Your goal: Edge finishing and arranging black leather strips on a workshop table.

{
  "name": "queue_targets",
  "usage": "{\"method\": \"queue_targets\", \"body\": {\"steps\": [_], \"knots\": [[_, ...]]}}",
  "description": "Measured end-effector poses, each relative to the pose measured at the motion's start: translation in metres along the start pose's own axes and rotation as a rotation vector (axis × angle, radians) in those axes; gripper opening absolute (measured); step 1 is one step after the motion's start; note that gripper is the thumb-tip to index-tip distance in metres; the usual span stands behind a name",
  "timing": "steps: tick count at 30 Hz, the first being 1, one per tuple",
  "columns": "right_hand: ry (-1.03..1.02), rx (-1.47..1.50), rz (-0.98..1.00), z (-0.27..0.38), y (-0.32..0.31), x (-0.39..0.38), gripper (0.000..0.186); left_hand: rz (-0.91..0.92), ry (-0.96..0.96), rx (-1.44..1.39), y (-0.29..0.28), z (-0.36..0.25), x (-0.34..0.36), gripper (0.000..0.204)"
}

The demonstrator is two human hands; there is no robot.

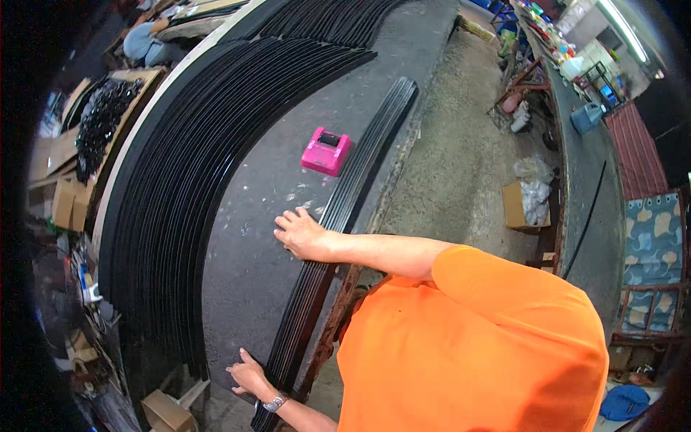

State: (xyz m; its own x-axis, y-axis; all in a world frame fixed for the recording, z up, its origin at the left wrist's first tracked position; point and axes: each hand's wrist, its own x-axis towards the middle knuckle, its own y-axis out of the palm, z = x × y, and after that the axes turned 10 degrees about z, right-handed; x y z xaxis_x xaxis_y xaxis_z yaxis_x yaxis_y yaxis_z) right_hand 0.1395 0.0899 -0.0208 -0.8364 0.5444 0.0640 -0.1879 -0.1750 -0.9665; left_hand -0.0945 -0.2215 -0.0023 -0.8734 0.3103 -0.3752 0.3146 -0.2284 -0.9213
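A stack of long, thin dark strips (360, 169) lies side by side along the right edge of the grey-black bench (252, 201). Across the middle of this stack reaches my right arm, and my right hand (301, 235) rests just left of the strips with its fingers spread. Lower down, beside the near end of the stack, is my left hand (249, 377), wearing a metal-banded wristwatch (274, 402); its thumb and forefinger are apart. Neither hand visibly grips anything. A bright pink plastic holder (326, 152) with a dark insert sits above my right hand, touching or close to the strips.
Many curved black strips (173, 165) cover the bench's left side. Beyond the aisle on the right runs another long bench (594, 194) with a blue-grey jug (586, 117). An open cardboard box (514, 206) holds plastic bags. Another person (144, 42) bends over at the upper left.
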Motion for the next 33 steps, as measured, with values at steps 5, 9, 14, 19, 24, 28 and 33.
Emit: {"method": "queue_targets", "body": {"steps": [5,9,14,19,24,28,33], "knots": [[-0.056,0.050,-0.004,-0.013,-0.028,-0.020,0.015,0.001,0.138,-0.016,-0.007,-0.056,-0.028,0.076],[-0.095,0.180,-0.194,-0.062,-0.064,-0.083,0.020,0.032,0.247,-0.062,-0.012,-0.129,-0.066,0.066],[0.267,0.122,-0.153,-0.176,-0.087,-0.181,0.039,-0.140,0.460,-0.139,-0.001,-0.252,-0.134,0.055],[0.640,0.055,-0.040,-0.296,-0.076,-0.301,0.049,-0.230,0.815,-0.184,0.010,-0.368,-0.199,0.055],[0.851,0.108,-0.001,-0.353,-0.056,-0.411,0.057,-0.255,1.021,-0.191,0.012,-0.456,-0.239,0.067],[1.005,0.168,0.094,-0.362,-0.039,-0.450,0.059,-0.197,1.094,-0.300,0.003,-0.501,-0.258,0.082],[1.054,0.227,0.181,-0.362,-0.029,-0.447,0.064,-0.160,1.156,-0.312,0.006,-0.540,-0.262,0.087]]}}
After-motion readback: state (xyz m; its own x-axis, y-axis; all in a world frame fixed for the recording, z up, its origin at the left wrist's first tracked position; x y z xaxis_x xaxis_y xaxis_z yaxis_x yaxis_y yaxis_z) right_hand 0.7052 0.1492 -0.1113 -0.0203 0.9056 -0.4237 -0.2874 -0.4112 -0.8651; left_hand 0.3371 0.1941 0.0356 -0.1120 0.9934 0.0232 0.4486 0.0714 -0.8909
